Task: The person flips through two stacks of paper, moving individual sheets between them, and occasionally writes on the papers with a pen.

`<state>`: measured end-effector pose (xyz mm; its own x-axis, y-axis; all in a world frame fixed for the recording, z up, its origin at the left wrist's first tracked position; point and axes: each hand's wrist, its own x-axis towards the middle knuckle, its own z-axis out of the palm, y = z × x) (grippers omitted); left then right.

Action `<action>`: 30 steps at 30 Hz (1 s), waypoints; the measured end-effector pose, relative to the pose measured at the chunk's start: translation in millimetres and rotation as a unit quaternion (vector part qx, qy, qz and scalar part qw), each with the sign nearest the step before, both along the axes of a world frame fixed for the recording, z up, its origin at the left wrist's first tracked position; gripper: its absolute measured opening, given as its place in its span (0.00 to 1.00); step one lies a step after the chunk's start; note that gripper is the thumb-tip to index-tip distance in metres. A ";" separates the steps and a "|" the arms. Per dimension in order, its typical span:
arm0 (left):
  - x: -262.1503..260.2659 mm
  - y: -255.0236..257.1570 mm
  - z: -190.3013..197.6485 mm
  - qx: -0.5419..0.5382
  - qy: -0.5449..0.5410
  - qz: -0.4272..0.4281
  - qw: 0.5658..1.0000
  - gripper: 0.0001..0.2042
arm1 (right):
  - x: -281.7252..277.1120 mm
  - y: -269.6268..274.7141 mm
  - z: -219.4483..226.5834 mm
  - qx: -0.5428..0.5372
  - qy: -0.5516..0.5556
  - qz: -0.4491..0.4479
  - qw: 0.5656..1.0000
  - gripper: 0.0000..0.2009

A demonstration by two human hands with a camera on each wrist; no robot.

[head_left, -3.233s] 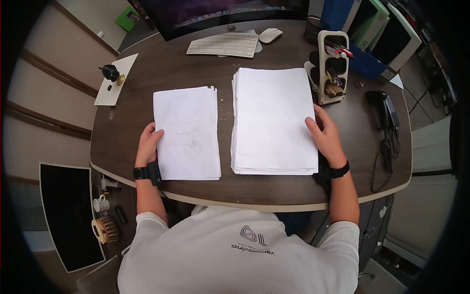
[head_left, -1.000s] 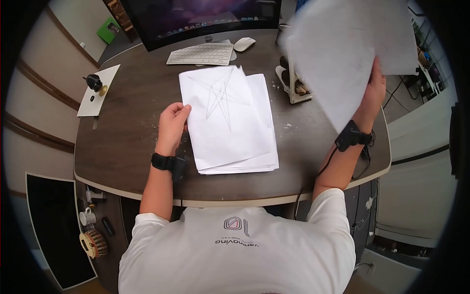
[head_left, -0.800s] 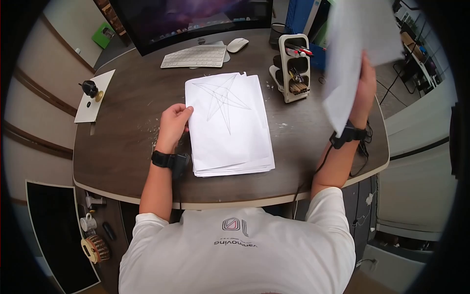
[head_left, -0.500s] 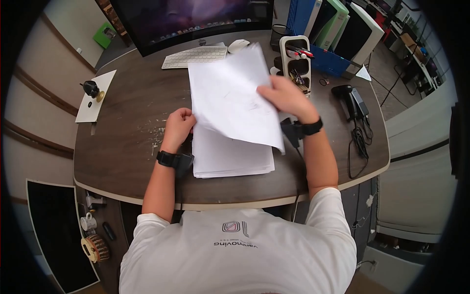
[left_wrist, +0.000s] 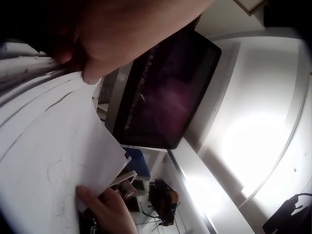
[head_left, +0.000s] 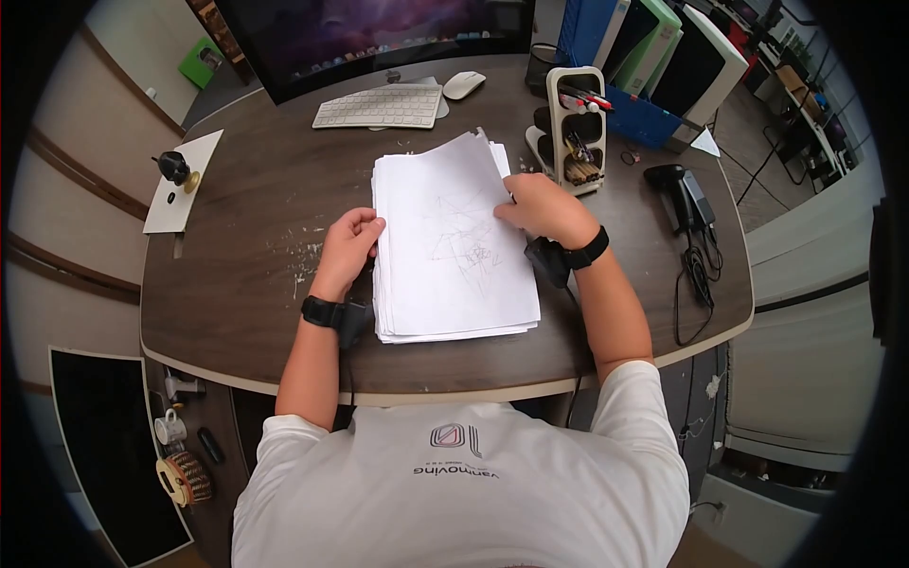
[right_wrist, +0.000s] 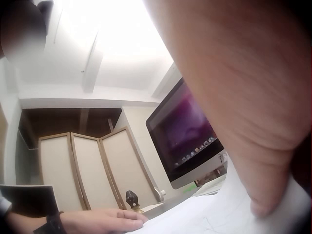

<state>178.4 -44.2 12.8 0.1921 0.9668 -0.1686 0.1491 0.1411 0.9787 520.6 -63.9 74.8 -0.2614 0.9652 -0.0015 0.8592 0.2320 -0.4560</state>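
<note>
"What's leftmost?"
"The left hand [head_left: 347, 248] pinches the left edge of the paper stack [head_left: 459, 336], thumb on top."
"Between the hands?"
"That white, ragged-edged stack, flat on the wood-grained desk [head_left: 246, 312]. Thin scribbles cross its smooth top sheet [head_left: 426, 293]."
"And right?"
"The right hand [head_left: 554, 210] pinches that sheet's right edge, near its curved upper corner."

Head: looks from above, forward and steeply down over the desk [head_left: 246, 312]; widest, farthest.
Left wrist: very near the left hand [left_wrist: 131, 34], rolled sideways, facing across the paper stack [left_wrist: 34, 161] to the right hand [left_wrist: 109, 209].
Right wrist: close against the right hand, facing low over the paper to the left hand, ceiling [right_wrist: 122, 58] above.
Monitor [head_left: 379, 38], paper stack, both hands: shared by all three.
</note>
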 end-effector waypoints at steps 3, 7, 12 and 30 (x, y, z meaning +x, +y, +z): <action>0.2 1.3 -2.7 0.016 0.018 0.006 1.000 0.12 | 6.8 -9.7 27.2 0.019 0.036 -0.057 0.998 0.14; -2.4 4.8 -9.5 0.033 0.018 0.014 0.999 0.11 | 49.5 -35.4 84.9 0.248 0.216 -0.176 0.928 0.12; -0.5 5.5 -8.4 0.051 0.020 0.012 0.998 0.11 | 82.6 -49.3 115.0 0.374 0.653 -0.184 0.633 0.10; -8.9 6.9 -27.1 0.102 0.078 -0.001 0.992 0.12 | -7.9 9.6 -9.2 0.048 0.023 -0.082 0.995 0.22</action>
